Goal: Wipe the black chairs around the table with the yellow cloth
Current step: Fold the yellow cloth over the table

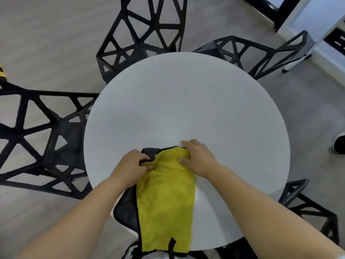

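My left hand (130, 165) pinches the far left corner of the yellow cloth (166, 199), where its grey underside is turned over. My right hand (197, 157) grips the far right corner. The cloth lies on the white round surface (186, 100), trailing back between my forearms. Black chairs (71, 131) stand beyond and beside my hands.

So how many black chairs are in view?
4: far chair, far-right chair, left chair, near-right chair. Another may be hidden beneath the table at its near edge.
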`<state>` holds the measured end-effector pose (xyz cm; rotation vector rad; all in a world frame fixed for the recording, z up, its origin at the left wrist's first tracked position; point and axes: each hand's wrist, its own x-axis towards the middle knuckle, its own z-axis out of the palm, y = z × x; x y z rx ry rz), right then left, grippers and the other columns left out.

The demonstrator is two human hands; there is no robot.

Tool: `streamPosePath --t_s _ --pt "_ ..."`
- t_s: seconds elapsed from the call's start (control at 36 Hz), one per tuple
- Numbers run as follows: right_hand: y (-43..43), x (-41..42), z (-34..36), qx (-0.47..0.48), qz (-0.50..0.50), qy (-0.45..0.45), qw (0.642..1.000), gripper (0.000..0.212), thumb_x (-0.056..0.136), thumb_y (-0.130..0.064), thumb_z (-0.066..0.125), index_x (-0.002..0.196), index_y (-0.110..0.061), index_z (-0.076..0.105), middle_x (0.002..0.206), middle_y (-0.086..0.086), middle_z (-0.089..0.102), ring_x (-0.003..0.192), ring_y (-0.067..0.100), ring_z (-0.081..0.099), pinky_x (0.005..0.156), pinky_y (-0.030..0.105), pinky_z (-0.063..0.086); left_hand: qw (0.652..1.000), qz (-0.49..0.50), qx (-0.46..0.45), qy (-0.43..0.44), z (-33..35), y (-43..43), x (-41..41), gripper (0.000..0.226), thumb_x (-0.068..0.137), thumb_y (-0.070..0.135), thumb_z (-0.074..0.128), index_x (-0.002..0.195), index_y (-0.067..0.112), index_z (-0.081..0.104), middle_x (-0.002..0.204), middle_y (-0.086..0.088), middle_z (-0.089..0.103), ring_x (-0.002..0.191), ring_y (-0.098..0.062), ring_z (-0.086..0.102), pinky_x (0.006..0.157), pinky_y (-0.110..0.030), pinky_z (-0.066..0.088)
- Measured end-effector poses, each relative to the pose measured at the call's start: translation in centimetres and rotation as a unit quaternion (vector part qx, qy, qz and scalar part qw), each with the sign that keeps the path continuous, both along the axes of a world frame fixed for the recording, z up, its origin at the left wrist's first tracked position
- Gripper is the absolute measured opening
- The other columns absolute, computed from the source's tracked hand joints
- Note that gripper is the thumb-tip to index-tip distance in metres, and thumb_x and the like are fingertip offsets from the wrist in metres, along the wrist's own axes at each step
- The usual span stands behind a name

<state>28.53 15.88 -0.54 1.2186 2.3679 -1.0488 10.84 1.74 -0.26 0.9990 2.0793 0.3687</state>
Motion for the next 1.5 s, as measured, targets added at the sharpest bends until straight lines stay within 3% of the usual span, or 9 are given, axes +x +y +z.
streamPosePath --t_s 0.11,0.22,0.44,0.53,0.67,0.94,1.08,1.25,1.5 --pt "0.4 -0.1 -0.3 -0.010 -0.045 0.022 0.999 0.016 0.081 -0.034 0.068 0.092 -0.030 0.056 0.106 0.000 0.048 0.100 0.023 0.048 0.077 0.027 0.039 0.998 0.059 0.022 -0.029 -0.2 0.4 -0.7 0.015 0.088 0.031 0.062 0.099 0.020 0.065 0.107 -0.005 0.049 0.105 -0.021 0.050 0.095 -0.034 0.040" --pt "0.2 0.9 0.2 -0.028 -0.105 0.143 0.984 0.038 0.072 -0.003 0.065 0.068 -0.034 0.043 0.090 -0.005 0.047 0.085 0.023 0.049 0.065 0.026 0.037 0.998 0.012 0.041 -0.048 0.3 1.2 -1.0 0.013 0.090 0.031 0.059 0.080 0.026 0.066 0.093 -0.003 0.058 0.094 -0.021 0.055 0.077 -0.032 0.043" --pt "-0.4 3.7 1.3 -0.071 -0.168 0.258 0.949 0.043 0.073 0.009 0.063 0.066 -0.028 0.042 0.078 -0.003 0.059 0.072 0.016 0.052 0.068 0.034 0.044 0.983 0.039 0.075 -0.165 1.5 2.0 -0.9 0.013 0.083 0.029 0.071 0.087 0.038 0.064 0.113 0.016 0.050 0.106 -0.001 0.048 0.095 -0.024 0.035" --pt "-0.5 4.1 1.5 -0.090 -0.183 0.208 0.957 0.033 0.077 -0.005 0.071 0.077 -0.030 0.050 0.079 -0.008 0.053 0.069 0.011 0.049 0.065 0.021 0.041 0.975 0.035 0.068 -0.207 1.1 2.8 -1.2 0.017 0.078 0.029 0.072 0.063 0.033 0.065 0.073 0.016 0.061 0.074 -0.005 0.058 0.073 -0.026 0.042" --pt "-0.1 3.6 1.9 -0.083 -0.137 0.103 0.982 0.027 0.077 -0.018 0.077 0.077 -0.037 0.057 0.096 -0.007 0.050 0.082 0.006 0.052 0.067 0.007 0.036 0.973 0.048 0.015 -0.227 0.3 3.8 -0.8 0.010 0.085 0.020 0.069 0.091 0.014 0.073 0.093 -0.004 0.072 0.085 -0.013 0.066 0.079 -0.025 0.052" --pt "-0.1 3.7 5.0 -0.095 -0.075 -0.023 0.992 0.012 0.079 -0.026 0.075 0.075 -0.021 0.064 0.070 -0.002 0.059 0.062 0.012 0.053 0.057 0.024 0.042 0.962 -0.013 -0.032 -0.271 0.9 3.9 -1.1 0.013 0.080 0.022 0.074 0.088 0.011 0.075 0.088 -0.004 0.074 0.083 -0.017 0.069 0.072 -0.021 0.054" --pt "-0.9 3.3 8.1 -0.017 -0.107 0.069 0.992 0.011 0.074 -0.016 0.079 0.083 -0.017 0.073 0.089 -0.005 0.065 0.077 0.008 0.058 0.075 0.029 0.050 0.967 0.008 0.048 -0.252 2.7 3.3 -2.0 0.031 0.059 0.037 0.081 0.079 0.014 0.076 0.087 -0.010 0.072 0.087 -0.026 0.068 0.083 -0.041 0.053" --pt "-2.0 2.9 13.2 0.083 -0.119 0.180 0.973 0.019 0.072 -0.002 0.076 0.081 -0.019 0.077 0.087 -0.023 0.061 0.078 0.001 0.056 0.071 0.016 0.046 0.929 0.025 0.144 -0.340 6.1 2.9 -3.2 0.039 0.047 0.031 0.084 0.075 0.005 0.075 0.087 -0.005 0.069 0.081 -0.018 0.067 0.071 -0.025 0.052" --pt "-3.2 2.0 20.3 0.233 -0.105 0.291 0.922 0.032 0.068 0.011 0.073 0.074 -0.021 0.075 0.091 -0.021 0.063 0.081 0.004 0.061 0.073 0.007 0.044 0.898 -0.125 0.125 -0.403 13.1 3.7 -3.9 0.016 0.053 0.010 0.081 0.056 0.014 0.067 0.121 0.012 0.062 0.102 -0.019 0.065 0.082 -0.038 0.053"
